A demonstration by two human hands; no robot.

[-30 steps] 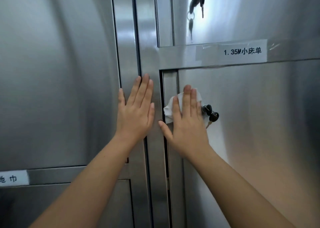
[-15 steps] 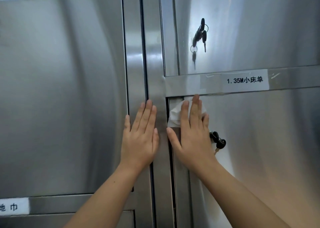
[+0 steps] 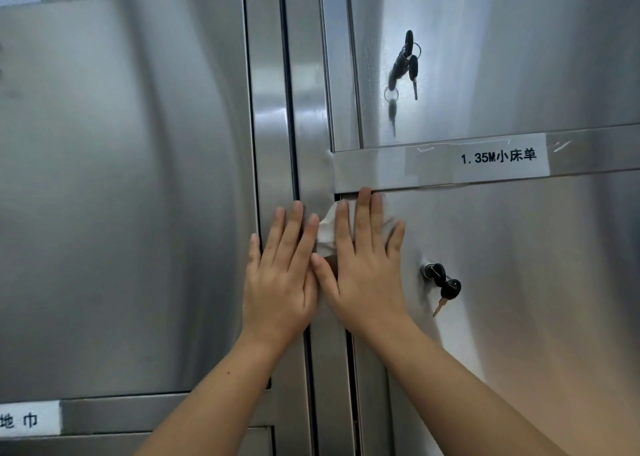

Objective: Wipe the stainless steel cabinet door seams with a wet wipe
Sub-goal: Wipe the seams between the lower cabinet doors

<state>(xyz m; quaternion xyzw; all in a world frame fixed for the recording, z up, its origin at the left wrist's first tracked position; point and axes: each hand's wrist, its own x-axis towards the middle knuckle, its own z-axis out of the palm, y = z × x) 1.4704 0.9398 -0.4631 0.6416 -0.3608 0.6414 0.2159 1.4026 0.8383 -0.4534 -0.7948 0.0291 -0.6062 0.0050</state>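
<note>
a stainless steel cabinet fills the view. its biggest face is the left door (image 3: 121,178), plain and brushed. on the right are two smaller doors, the upper right door (image 3: 502,57) and the lower right door (image 3: 519,282), parted by a horizontal rail (image 3: 370,171). a vertical post (image 3: 310,109) stands between the left door and the right pair.

the left grip (image 3: 280,279), a bare hand, lies flat with fingers straight on the post and the left door's edge, holding nothing. i judge it is only bracing. the right grip (image 3: 367,272) is also flat, fingers straight and not curled. it presses the wet wipe (image 3: 327,229) against the top left corner of the lower right door. its thumb tip looks to touch the side of the left grip. the wipe is bunched under the right fingers and shows white between the two grips.

the coming move turns on that corner, where two seams meet. the vertical seam (image 3: 350,379) runs straight down under the right palm and past the wrist. the top seam (image 3: 433,187) runs level to the right from the middle fingertip, under the rail. the wipe sits at the upper end of one and the left end of the other. so the right grip, the only one on the wipe, would likely drag down or slide right along a seam's long axis.

smaller things: a label (image 3: 498,158) on the rail, the upper keys (image 3: 407,64), and the lower keys (image 3: 445,286) hanging near the right grip, below the top seam.
</note>
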